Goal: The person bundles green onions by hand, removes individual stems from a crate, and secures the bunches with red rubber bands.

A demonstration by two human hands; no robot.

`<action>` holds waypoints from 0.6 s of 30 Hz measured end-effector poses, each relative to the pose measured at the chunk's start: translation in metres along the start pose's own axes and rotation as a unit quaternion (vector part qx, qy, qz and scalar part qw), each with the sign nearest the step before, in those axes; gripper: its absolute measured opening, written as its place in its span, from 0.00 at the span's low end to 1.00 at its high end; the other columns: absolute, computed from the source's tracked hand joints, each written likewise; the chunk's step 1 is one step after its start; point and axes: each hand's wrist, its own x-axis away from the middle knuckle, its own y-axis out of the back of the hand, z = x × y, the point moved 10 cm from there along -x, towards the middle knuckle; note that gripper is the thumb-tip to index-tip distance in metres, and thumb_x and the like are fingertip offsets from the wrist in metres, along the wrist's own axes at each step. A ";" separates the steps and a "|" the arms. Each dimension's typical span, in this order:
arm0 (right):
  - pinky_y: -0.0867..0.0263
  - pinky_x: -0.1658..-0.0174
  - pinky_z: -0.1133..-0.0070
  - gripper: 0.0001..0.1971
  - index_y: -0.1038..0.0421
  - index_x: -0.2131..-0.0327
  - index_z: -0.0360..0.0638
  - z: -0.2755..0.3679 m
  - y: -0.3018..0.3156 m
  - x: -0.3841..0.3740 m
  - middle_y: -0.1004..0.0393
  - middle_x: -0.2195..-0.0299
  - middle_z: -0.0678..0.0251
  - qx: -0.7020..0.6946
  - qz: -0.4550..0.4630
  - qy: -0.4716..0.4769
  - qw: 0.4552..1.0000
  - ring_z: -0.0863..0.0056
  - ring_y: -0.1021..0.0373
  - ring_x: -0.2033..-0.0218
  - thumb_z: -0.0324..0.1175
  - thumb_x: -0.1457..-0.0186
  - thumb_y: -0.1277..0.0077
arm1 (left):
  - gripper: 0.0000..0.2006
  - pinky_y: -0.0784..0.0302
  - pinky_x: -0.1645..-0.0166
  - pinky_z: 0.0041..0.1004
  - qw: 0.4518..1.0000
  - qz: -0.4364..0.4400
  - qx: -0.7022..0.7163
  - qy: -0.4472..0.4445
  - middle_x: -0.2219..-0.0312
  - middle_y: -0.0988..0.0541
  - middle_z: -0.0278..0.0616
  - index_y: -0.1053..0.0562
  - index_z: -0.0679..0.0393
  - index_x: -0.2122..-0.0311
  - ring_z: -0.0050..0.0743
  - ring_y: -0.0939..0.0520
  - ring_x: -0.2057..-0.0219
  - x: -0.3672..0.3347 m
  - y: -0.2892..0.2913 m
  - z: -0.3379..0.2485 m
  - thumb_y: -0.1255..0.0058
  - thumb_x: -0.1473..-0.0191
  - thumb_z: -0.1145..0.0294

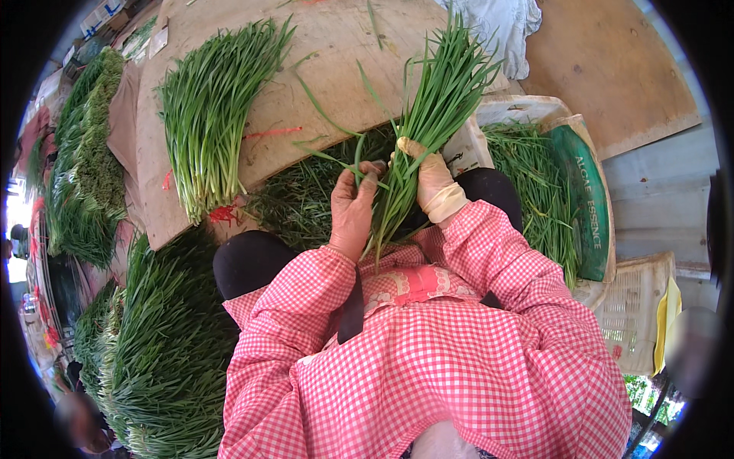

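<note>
A bunch of garlic chives (451, 84) slants up and away over my lap, its leaves fanned out at the far end. Around its middle my right hand (434, 176), in a pale yellow glove, is wrapped closed. Close by on the left, my left hand (353, 213) has its fingers curled and pinches some loose leaf blades (359, 157) against the bunch's side. These blades stick out crosswise, away from the bunch. The lower end of the bunch hangs between my hands, toward my checked apron.
A larger bundle of chives (218, 107) lies on the wooden board (329, 46), near red ties (271, 132). Dark loose leaves (294, 195) sit below the board's edge. Right stands a white crate (527, 107) of chives; big heaps (168, 336) are at left.
</note>
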 end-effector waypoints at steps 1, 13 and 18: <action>0.34 0.73 0.81 0.08 0.32 0.69 0.43 0.001 0.003 -0.001 0.31 0.77 0.72 -0.001 -0.005 -0.003 1.000 0.78 0.32 0.77 0.33 0.54 0.46 | 0.05 0.32 0.61 0.19 0.999 -0.014 0.029 0.005 0.73 0.27 0.33 0.31 0.59 0.64 0.18 0.27 0.69 0.002 -0.001 -0.005 0.59 0.44 0.74; 0.33 0.73 0.78 0.08 0.34 0.69 0.42 0.141 0.016 -0.026 0.33 0.79 0.69 -0.044 0.013 0.153 0.987 0.75 0.33 0.79 0.34 0.52 0.49 | 0.12 0.34 0.73 0.29 0.818 0.112 -0.560 0.069 0.80 0.29 0.38 0.31 0.62 0.65 0.29 0.30 0.79 0.015 0.038 0.017 0.55 0.48 0.64; 0.37 0.72 0.84 0.08 0.34 0.66 0.39 0.162 0.015 -0.024 0.32 0.78 0.70 -0.021 -0.002 0.185 0.982 0.80 0.35 0.77 0.28 0.51 0.49 | 0.27 0.28 0.59 0.37 0.560 0.197 -0.802 0.071 0.65 0.27 0.54 0.33 0.66 0.57 0.47 0.25 0.62 0.011 0.048 -0.006 0.48 0.57 0.53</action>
